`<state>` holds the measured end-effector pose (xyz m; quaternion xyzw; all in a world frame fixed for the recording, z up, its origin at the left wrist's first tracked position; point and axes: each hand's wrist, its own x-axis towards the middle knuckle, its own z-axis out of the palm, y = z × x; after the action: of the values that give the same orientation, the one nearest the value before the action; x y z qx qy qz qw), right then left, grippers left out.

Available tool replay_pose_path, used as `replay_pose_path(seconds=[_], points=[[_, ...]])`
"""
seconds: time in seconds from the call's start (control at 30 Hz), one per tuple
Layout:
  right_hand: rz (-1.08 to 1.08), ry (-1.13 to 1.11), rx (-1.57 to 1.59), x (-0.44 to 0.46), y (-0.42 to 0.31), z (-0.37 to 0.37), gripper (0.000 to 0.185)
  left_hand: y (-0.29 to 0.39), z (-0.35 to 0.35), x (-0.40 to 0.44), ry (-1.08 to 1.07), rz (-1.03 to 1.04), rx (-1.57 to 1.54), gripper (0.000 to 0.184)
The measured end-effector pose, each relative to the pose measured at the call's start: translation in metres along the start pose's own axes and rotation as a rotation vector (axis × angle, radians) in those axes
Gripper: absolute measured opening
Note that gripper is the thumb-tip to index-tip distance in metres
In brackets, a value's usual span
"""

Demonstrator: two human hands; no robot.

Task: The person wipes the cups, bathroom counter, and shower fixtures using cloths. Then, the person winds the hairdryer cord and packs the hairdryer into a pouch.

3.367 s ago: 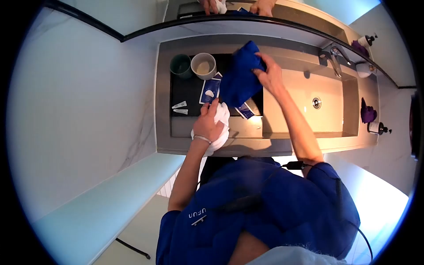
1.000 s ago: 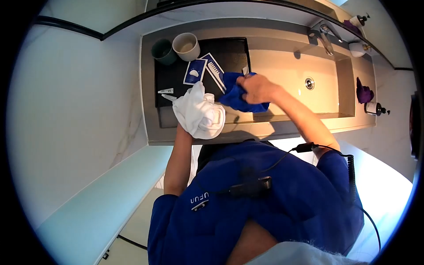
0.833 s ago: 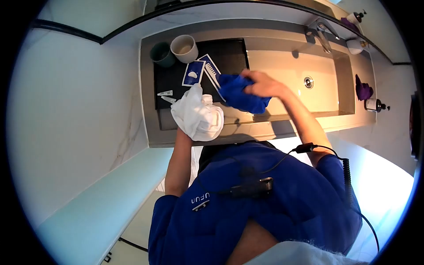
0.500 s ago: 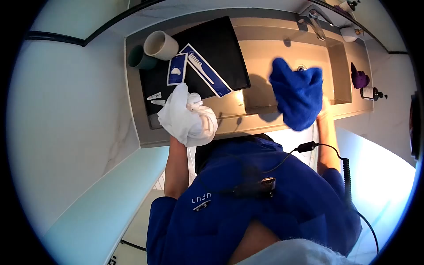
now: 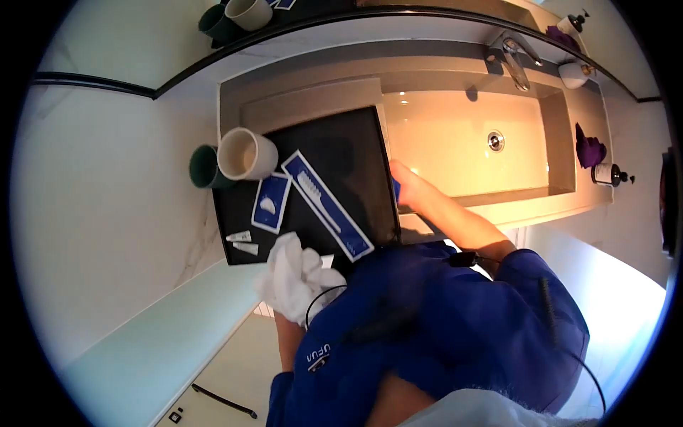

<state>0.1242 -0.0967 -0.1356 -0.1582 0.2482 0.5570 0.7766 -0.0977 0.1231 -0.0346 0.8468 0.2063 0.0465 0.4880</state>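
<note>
A bunched white cloth (image 5: 295, 281) covers my left hand at the near left corner of the black tray (image 5: 341, 149); the fingers are hidden, but the cloth is held there. My right hand (image 5: 405, 183) is at the tray's right edge, with a bit of the blue cloth (image 5: 396, 192) showing beside it. Most of that cloth is hidden by the tray. On the tray lie a packaged toothbrush (image 5: 327, 206), a small blue-and-white packet (image 5: 272, 203) and two small white tubes (image 5: 242, 242). A cream cup (image 5: 247, 154) and a dark green cup (image 5: 203, 168) stand at its far left corner.
To the right is the sink basin (image 5: 455, 156) with its drain (image 5: 496, 141) and a chrome faucet (image 5: 516, 64). A purple cloth (image 5: 590, 148) and a pump bottle (image 5: 608, 174) are on the right counter. A mirror edge (image 5: 284, 28) runs along the back.
The tray, with its contents, has come toward my body. My right hand has moved left from above the sink to the tray's right edge, taking the blue cloth along; my left hand moved nearer me.
</note>
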Motion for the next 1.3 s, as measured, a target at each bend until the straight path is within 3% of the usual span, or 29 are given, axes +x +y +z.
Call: replay_pose_path(seconds=[0.17,0.23,0.3,0.33,0.4,0.47,0.53,0.6,0.67,0.73,0.8,0.83,0.9,0.97,1.03,1.07,1.1,1.13,1.2,1.27,1.3], points=[[0.229,-0.73,0.103,0.077,-0.086,0.056,0.035,-0.009,-0.008,-0.044,0.023,-0.168,0.05,0.025],[-0.115,-0.101,-0.01,0.087,-0.106,0.117,0.037,-0.012,-0.008,-0.057,0.041,-0.223,0.054,0.025],[-0.114,-0.356,-0.205,0.121,-0.137,0.154,0.033,-0.012,-0.003,-0.059,0.054,-0.256,0.05,0.026],[-0.081,-0.379,-0.214,0.127,-0.132,0.177,0.033,-0.013,-0.001,-0.064,0.062,-0.274,0.046,0.026],[-0.362,-0.182,-0.947,0.137,-0.133,0.224,0.036,-0.015,0.004,-0.068,0.066,-0.311,0.034,0.026],[-0.401,-0.058,-1.852,0.148,-0.122,0.255,0.063,-0.018,0.006,-0.076,0.066,-0.356,0.025,0.026],[-0.246,-0.116,-2.308,0.21,-0.102,0.241,0.08,-0.018,0.008,-0.085,0.068,-0.402,0.014,0.026],[-0.452,0.074,-2.709,0.22,-0.063,0.209,0.085,-0.02,0.01,-0.091,0.077,-0.444,0.012,0.026],[-0.778,0.037,-2.819,0.24,-0.04,0.171,0.084,-0.02,0.011,-0.094,0.091,-0.476,0.015,0.026],[-0.742,-0.324,-2.914,0.225,-0.037,0.148,0.075,-0.024,0.012,-0.098,0.109,-0.5,0.011,0.027],[-0.324,-0.736,-2.908,0.196,-0.04,0.157,0.064,-0.027,0.015,-0.102,0.12,-0.513,0.013,0.027],[-0.332,-0.736,-2.927,0.192,-0.051,0.159,0.064,-0.031,0.018,-0.104,0.131,-0.515,0.004,0.027],[-0.345,-0.735,-2.306,0.196,-0.084,0.168,0.048,-0.039,0.023,-0.103,0.141,-0.533,-0.013,0.027],[-0.867,-0.475,-2.115,0.229,-0.127,0.195,0.049,-0.048,0.024,-0.098,0.147,-0.549,-0.027,0.027],[-0.735,0.095,-2.076,0.249,-0.17,0.242,0.055,-0.047,0.025,-0.098,0.148,-0.576,-0.027,0.027],[-0.852,0.359,-2.237,0.3,-0.191,0.23,0.063,-0.043,0.029,-0.101,0.148,-0.594,-0.033,0.027],[-0.676,0.503,-2.293,0.336,-0.199,0.219,0.064,-0.041,0.028,-0.1,0.155,-0.621,-0.028,0.027],[-0.775,0.586,-2.538,0.332,-0.183,0.222,0.062,-0.037,0.029,-0.102,0.162,-0.646,-0.026,0.027],[-0.618,0.582,-2.662,0.335,-0.15,0.241,0.055,-0.033,0.035,-0.103,0.172,-0.678,-0.026,0.028],[-0.722,0.573,-2.628,0.341,-0.124,0.226,0.032,-0.026,0.038,-0.097,0.175,-0.703,-0.013,0.028],[-0.68,0.428,-2.657,0.329,-0.115,0.22,0.028,-0.024,0.039,-0.096,0.184,-0.712,-0.012,0.028]])
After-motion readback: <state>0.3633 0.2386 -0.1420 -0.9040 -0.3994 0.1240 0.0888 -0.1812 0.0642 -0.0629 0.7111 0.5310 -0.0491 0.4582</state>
